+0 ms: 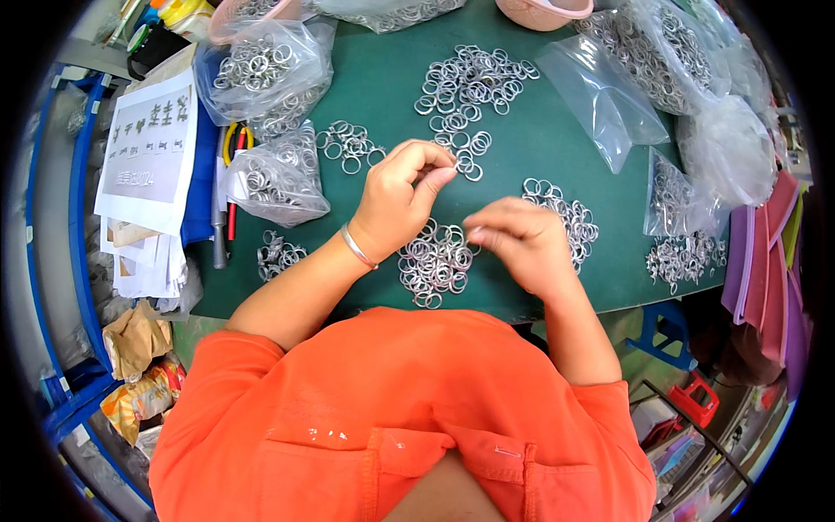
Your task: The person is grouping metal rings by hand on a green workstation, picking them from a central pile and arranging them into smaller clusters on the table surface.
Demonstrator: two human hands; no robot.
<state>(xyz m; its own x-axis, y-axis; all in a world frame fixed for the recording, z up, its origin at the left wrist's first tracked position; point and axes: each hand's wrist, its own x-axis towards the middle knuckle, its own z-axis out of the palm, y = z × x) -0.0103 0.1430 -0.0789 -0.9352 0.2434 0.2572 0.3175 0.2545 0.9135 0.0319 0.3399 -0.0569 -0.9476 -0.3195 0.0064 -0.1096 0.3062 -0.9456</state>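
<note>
My left hand (403, 193) is closed in a pinch, its thumb and forefinger meeting at the lower end of a trail of metal rings (461, 130). Whatever lies between these fingertips is too small to make out. Lower and to the right, my right hand (524, 244) pinches a metal ring (475, 249) at the edge of a heap of silvery rings (433, 268) near my chest. Another ring heap (570, 224) lies just beyond my right hand, partly hidden by it. A larger ring pile (474, 80) spreads farther back on the green table (383, 96).
Clear bags of rings (270, 70) stand at left, with scissors (231, 143) and printed sheets (143, 157) beside them. A flat clear bag (600, 100) and bulging bags (726, 143) are at right, near small metal parts (683, 259). A pink basket (546, 12) stands at the back.
</note>
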